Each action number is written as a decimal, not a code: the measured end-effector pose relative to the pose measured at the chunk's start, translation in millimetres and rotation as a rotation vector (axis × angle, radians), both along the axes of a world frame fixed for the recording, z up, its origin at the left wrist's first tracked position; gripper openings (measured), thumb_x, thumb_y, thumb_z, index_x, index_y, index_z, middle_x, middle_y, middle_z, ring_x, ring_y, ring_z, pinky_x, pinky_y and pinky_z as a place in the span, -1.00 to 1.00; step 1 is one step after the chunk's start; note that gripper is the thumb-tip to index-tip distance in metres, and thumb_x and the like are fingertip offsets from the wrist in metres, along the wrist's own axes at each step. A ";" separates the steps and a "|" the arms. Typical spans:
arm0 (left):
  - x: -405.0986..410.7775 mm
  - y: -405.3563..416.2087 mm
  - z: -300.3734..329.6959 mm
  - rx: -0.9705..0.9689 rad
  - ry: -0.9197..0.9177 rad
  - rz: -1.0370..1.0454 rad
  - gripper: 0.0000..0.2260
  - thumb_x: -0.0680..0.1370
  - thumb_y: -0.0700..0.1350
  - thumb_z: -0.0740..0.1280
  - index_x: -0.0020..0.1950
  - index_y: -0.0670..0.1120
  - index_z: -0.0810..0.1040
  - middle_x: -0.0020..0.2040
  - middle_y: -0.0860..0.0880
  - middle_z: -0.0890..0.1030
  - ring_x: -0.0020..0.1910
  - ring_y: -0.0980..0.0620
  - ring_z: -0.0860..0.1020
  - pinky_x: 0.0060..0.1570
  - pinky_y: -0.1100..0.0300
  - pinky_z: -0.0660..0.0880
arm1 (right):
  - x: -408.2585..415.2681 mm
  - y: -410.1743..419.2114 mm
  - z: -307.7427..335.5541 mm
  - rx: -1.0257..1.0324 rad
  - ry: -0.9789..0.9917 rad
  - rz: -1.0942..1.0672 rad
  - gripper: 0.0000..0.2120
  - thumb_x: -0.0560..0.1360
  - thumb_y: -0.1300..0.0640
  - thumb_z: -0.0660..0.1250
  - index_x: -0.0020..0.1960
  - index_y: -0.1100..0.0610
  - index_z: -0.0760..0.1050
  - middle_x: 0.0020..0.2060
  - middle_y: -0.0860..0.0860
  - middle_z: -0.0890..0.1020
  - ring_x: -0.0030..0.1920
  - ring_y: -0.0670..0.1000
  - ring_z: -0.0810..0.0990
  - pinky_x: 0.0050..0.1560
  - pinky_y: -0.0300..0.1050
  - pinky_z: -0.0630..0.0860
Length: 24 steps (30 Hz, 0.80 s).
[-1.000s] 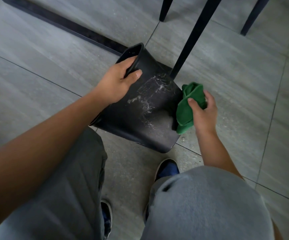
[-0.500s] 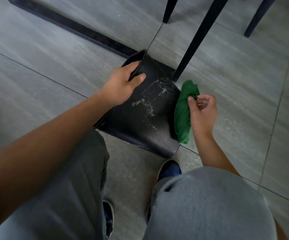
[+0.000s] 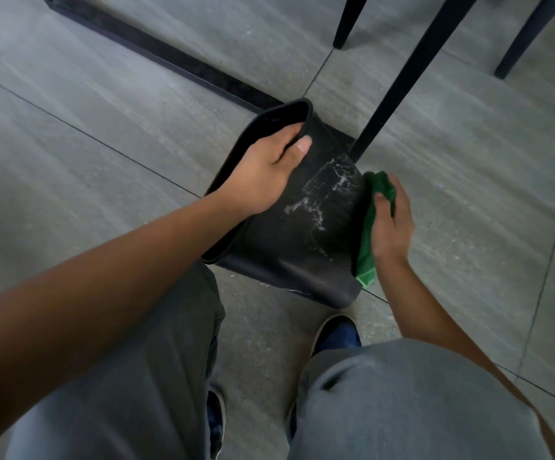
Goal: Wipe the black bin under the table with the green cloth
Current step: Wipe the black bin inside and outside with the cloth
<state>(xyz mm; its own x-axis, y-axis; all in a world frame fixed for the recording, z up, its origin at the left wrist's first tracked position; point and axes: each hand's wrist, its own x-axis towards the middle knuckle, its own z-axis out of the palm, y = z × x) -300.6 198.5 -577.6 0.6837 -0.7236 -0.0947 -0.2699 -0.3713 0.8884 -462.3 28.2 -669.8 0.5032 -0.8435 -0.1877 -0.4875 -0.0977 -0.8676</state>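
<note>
The left hand [image 3: 263, 174] grips the rim of the tipped black plastic bin [image 3: 302, 240]. The right hand [image 3: 390, 224] presses a bunched green cloth [image 3: 367, 247] against the bin's side.

Grey tiled floor [image 3: 136, 104] carries a tilted black bin [image 3: 302, 260], three dark furniture legs [image 3: 399, 81], a black strip [image 3: 156, 51] and two shoes [image 3: 337, 335].

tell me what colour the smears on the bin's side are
Whitish smears on the black bin, seen in the head view.
</note>
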 end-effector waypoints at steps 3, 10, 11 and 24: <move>-4.0 -11.9 4.6 -0.001 -0.013 0.087 -0.62 0.75 -0.02 0.10 0.49 -0.15 0.44 0.35 0.09 0.52 0.35 0.21 0.44 0.34 0.49 0.29 | 33.1 20.1 25.0 -0.136 -0.083 0.198 -0.53 0.68 -0.07 0.17 0.58 -0.13 0.34 0.62 -0.04 0.32 0.61 -0.07 0.25 0.62 -0.05 0.20; 28.0 -5.8 1.4 -0.030 0.042 0.239 -0.59 0.72 0.01 0.12 0.38 -0.22 0.54 0.23 -0.08 0.64 0.27 0.00 0.58 0.39 -0.03 0.46 | 36.9 80.9 16.5 -0.450 -0.264 0.679 -0.48 0.65 0.20 0.25 0.60 0.18 0.31 0.62 0.22 0.19 0.66 0.25 0.13 0.63 0.25 0.16; 30.0 -1.7 4.1 -0.013 0.030 0.230 -0.58 0.72 0.02 0.13 0.45 -0.21 0.48 0.34 -0.11 0.59 0.36 -0.01 0.53 0.44 0.00 0.41 | 26.9 72.7 3.6 -0.420 -0.192 0.619 -0.47 0.66 0.15 0.23 0.62 0.11 0.29 0.63 0.17 0.18 0.66 0.22 0.13 0.63 0.23 0.18; 22.1 -3.5 -0.9 -0.117 0.127 0.216 -0.65 0.74 0.01 0.08 0.22 -0.13 0.60 0.11 -0.01 0.68 0.14 0.10 0.64 0.22 0.14 0.55 | 84.6 90.1 61.8 -0.451 -0.219 0.574 -0.41 0.65 0.07 0.22 0.66 0.09 0.21 0.64 0.18 0.19 0.66 0.17 0.14 0.63 0.14 0.18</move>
<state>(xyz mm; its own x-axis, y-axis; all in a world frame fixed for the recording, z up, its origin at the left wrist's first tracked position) -278.5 195.0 -578.5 0.8115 -0.5731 -0.1142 -0.0789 -0.3010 0.9504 -377.7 118.3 -608.0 0.8721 -0.4097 0.2676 -0.0744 -0.6515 -0.7550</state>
